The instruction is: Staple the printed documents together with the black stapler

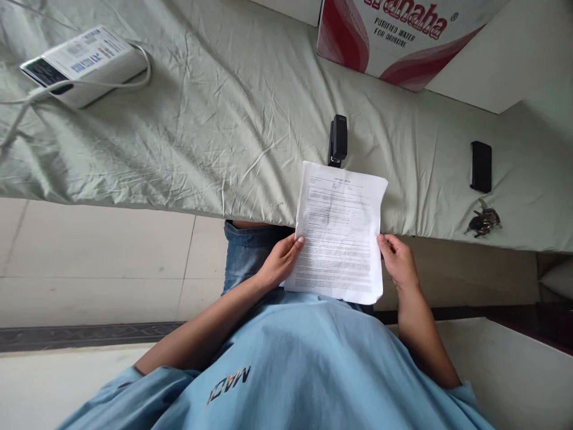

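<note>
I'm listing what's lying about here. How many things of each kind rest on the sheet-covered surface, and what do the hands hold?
Stapler, black: 1
Phone-like black slab: 1
Bunch of keys: 1
White box with cable: 1
Red-and-white water carton: 1
Printed paper sheets, held at the sides by left hand and right hand: 1
Total: 6

Person wears a loose light-blue T-shirt (286,364), short sleeves ending above the elbows, forearms bare. Dark printed lettering with an orange accent sits on the chest (229,382), reading upside down in this view. Blue denim jeans (248,251) show below the shirt. Left hand (281,263) and right hand (399,260) bare, no rings or watch visible.
</note>
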Motion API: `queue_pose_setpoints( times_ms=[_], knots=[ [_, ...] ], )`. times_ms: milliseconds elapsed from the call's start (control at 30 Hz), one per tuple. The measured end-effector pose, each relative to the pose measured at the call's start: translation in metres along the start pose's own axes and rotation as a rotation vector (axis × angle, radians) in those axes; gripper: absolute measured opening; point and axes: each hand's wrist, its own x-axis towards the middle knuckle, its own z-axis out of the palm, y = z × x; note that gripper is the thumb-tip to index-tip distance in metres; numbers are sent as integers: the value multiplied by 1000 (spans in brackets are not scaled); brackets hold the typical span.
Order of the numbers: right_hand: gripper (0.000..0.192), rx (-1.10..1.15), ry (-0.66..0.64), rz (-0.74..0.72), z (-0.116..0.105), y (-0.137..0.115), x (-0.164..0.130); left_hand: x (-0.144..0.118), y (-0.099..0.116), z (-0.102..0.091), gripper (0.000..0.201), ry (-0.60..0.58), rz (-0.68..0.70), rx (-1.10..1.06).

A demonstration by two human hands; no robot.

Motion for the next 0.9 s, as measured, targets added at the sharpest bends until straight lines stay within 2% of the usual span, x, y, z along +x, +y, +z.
queue_pose_setpoints(
  times_ms=[100,167,233,333,433,533,600,700,767,900],
  knots=[
    [61,342,-152,150,1,2,-10,1,7,1,72,-93,57,143],
    [56,493,-164,194,3,0,-12,4,16,1,68,-145,108,237],
    [52,544,-111,164,3,-5,-8,11,28,0,61,-178,181,321],
    [52,554,47,-1,-6,-24,9,28,61,-1,51,-193,307,422],
    [58,573,211,-269,-22,-56,34,50,109,-4,53,-193,481,430],
    [51,559,191,-473,-37,-87,57,75,150,-10,54,-211,537,399],
    [50,551,171,-517,-41,-97,68,93,165,-15,55,-200,552,389],
    [55,532,96,-476,-37,-96,77,120,163,-20,57,-156,573,372],
    [58,469,58,-443,-33,-91,78,131,154,-20,58,-180,511,378],
    [68,432,65,-484,-27,-91,76,136,139,-16,56,-223,427,227]
  ],
)
